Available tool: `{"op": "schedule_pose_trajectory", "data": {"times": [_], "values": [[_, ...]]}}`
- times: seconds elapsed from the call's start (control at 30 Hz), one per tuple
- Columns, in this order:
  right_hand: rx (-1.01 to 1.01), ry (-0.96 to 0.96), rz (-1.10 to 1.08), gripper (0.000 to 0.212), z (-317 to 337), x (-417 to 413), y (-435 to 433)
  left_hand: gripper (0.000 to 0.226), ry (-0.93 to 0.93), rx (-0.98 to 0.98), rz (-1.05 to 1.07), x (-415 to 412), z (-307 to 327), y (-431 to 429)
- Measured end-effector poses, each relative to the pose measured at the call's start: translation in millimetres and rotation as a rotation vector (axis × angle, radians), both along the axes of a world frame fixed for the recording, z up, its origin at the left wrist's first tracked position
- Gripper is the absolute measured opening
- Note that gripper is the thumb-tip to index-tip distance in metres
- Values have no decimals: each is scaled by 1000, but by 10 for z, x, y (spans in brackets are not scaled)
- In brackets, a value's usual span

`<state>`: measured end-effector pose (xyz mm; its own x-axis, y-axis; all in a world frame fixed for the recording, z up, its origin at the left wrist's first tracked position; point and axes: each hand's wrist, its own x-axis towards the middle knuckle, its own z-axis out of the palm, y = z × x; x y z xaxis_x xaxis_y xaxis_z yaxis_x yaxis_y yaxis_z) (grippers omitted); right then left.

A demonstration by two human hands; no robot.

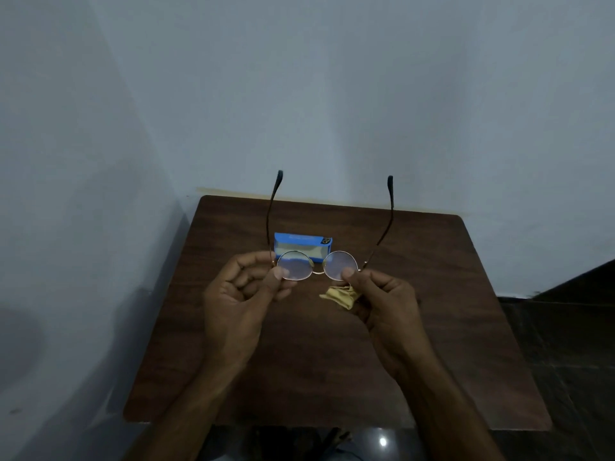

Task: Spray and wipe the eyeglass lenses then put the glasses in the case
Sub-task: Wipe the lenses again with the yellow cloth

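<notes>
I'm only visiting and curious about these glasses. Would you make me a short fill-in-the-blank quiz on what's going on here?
1. The left hand and the right hand pinch the eyeglasses, whose lenses are ____ in shape.
2. The case lying on the table behind the eyeglasses is ____ in colour.
3. The crumpled yellow cloth sits against the fingers of the ____ hand.

Missing words: round; blue; right.
</notes>
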<state>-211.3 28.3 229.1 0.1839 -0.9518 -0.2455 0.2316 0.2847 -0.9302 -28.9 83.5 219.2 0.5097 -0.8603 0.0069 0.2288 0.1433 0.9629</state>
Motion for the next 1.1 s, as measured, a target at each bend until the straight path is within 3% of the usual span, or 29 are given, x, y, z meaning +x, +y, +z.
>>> {"op": "schedule_pose_trajectory", "data": {"times": [0.13,0.23,0.47,0.67,0.8,0.93,1.1], "values": [[0,-36,-6,21,3,39,57,53,175,21,-26,-137,-17,79],[-23,-37,7,23,-16,43,105,40,291,96,-90,-284,-43,99],[-49,35,37,23,-69,-58,167,5,197,170,-61,-446,-90,14],[-32,37,21,29,-90,-109,212,14,128,236,-41,-485,-185,7],[-5,9,-41,20,-95,-122,321,15,214,251,-30,-496,-239,-4],[-224,250,-132,19,-82,-153,460,18,267,269,7,-451,-264,-9],[-725,598,-230,23,-4,-25,479,21,157,294,26,-453,-355,-8]]}}
